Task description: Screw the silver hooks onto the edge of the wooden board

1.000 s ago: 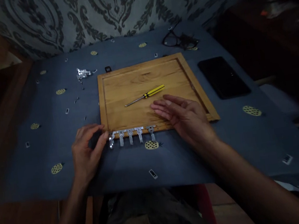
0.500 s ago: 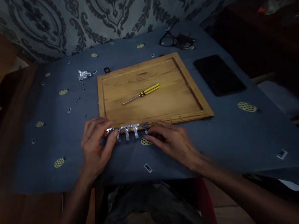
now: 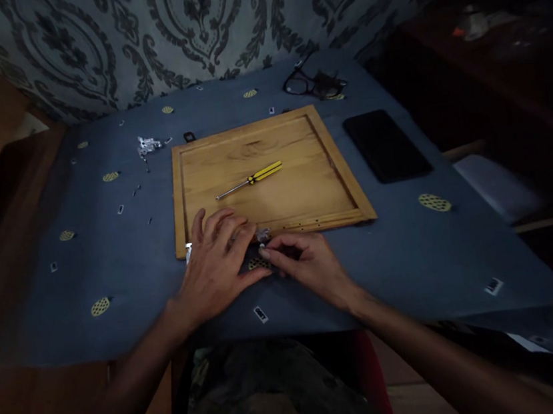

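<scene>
A framed wooden panel [image 3: 290,198] lies on the blue tablecloth, with small metal clips along its near edge. My right hand [image 3: 311,263] pinches the lower part of a metal clip [image 3: 262,235] at that edge between thumb and fingertips. Palm down, my left hand [image 3: 217,258] is over the left part of the row, its fingers stretched out and its thumb apart, hiding most of the clips. One clip [image 3: 188,251] still shows at the left corner. On the panel rests a screwdriver [image 3: 265,172] with a yellow and black handle, touched by neither hand.
A heap of metal clips [image 3: 149,144] and a few tiny screws [image 3: 136,190] lie left of the panel. Eyeglasses [image 3: 314,85] rest at the back, and a dark tablet-like slab [image 3: 387,146] lies to the right. A patterned curtain [image 3: 204,28] hangs behind the tablecloth [image 3: 128,272].
My left hand has moved right along the near edge and now covers clips that showed before. My right hand keeps its pinch at the same clip. The whole view has shifted slightly.
</scene>
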`<act>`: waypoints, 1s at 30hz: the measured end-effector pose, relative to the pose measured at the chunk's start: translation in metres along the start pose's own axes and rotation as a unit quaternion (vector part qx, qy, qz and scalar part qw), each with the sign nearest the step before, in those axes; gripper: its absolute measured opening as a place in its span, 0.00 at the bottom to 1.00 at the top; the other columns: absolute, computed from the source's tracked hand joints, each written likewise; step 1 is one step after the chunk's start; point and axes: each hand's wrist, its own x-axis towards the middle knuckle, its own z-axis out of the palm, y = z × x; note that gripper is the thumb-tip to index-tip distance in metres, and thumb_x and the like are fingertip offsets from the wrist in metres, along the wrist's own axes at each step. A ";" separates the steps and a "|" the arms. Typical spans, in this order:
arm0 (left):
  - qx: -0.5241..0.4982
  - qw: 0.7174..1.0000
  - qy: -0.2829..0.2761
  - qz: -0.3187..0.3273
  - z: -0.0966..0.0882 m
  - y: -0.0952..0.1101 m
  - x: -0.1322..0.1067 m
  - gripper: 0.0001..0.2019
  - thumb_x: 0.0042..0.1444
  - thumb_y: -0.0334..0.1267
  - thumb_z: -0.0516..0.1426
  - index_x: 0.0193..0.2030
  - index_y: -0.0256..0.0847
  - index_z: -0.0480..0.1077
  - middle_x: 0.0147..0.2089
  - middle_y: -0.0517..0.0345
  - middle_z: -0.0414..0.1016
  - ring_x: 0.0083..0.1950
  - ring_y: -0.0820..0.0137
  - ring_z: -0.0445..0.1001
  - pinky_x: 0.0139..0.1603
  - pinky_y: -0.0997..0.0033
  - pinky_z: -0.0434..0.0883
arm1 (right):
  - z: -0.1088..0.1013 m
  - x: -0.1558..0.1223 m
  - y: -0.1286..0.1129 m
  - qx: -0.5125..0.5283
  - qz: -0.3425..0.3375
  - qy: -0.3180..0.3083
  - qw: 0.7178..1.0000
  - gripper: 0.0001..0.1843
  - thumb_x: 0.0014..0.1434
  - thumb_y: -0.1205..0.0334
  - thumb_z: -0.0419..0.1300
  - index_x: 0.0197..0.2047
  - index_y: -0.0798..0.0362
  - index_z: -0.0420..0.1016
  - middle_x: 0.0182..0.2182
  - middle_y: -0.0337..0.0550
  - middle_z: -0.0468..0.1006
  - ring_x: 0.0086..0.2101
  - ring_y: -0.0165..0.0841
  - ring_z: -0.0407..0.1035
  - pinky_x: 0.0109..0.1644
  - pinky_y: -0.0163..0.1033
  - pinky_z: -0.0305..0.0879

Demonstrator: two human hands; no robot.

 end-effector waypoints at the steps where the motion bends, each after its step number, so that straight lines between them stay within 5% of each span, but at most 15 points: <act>1: -0.001 1.000 -0.003 0.004 0.001 0.000 0.001 0.25 0.62 0.51 0.67 0.60 0.39 0.71 0.58 0.44 0.76 0.67 0.47 0.68 0.74 0.32 0.58 | 0.000 0.000 0.000 0.006 0.004 -0.005 1.000 0.14 0.62 0.53 0.64 0.28 0.52 0.76 0.23 0.35 0.75 0.20 0.26 0.64 0.26 0.34 0.61; 7: -0.025 1.000 0.008 0.002 0.004 0.001 0.003 0.17 0.65 0.47 0.64 0.56 0.41 0.73 0.56 0.47 0.77 0.65 0.49 0.69 0.71 0.32 0.61 | 0.000 0.001 -0.002 0.034 0.030 -0.038 0.998 0.16 0.60 0.49 0.64 0.29 0.52 0.76 0.22 0.35 0.73 0.19 0.25 0.62 0.24 0.32 0.58; 19: -0.058 0.997 -0.022 0.056 -0.001 -0.013 0.009 0.18 0.62 0.45 0.68 0.54 0.40 0.74 0.53 0.50 0.78 0.64 0.53 0.70 0.68 0.42 0.66 | -0.001 0.000 -0.005 0.023 0.022 -0.064 0.997 0.19 0.62 0.47 0.65 0.28 0.52 0.75 0.21 0.33 0.72 0.19 0.24 0.61 0.24 0.31 0.58; 25: -0.068 0.997 -0.017 0.020 -0.003 -0.023 0.010 0.17 0.60 0.45 0.69 0.50 0.38 0.76 0.52 0.47 0.79 0.62 0.50 0.71 0.64 0.42 0.69 | -0.013 0.004 -0.020 -0.039 -0.061 0.080 0.994 0.13 0.65 0.55 0.63 0.31 0.53 0.78 0.23 0.34 0.74 0.21 0.23 0.62 0.26 0.32 0.58; 30: -0.105 0.994 -0.018 0.009 -0.002 -0.029 0.011 0.18 0.60 0.46 0.68 0.52 0.42 0.74 0.53 0.51 0.79 0.60 0.54 0.72 0.61 0.48 0.71 | -0.023 0.023 -0.025 -0.048 -0.061 0.051 0.996 0.10 0.65 0.58 0.62 0.46 0.54 0.78 0.26 0.33 0.73 0.22 0.24 0.65 0.27 0.32 0.61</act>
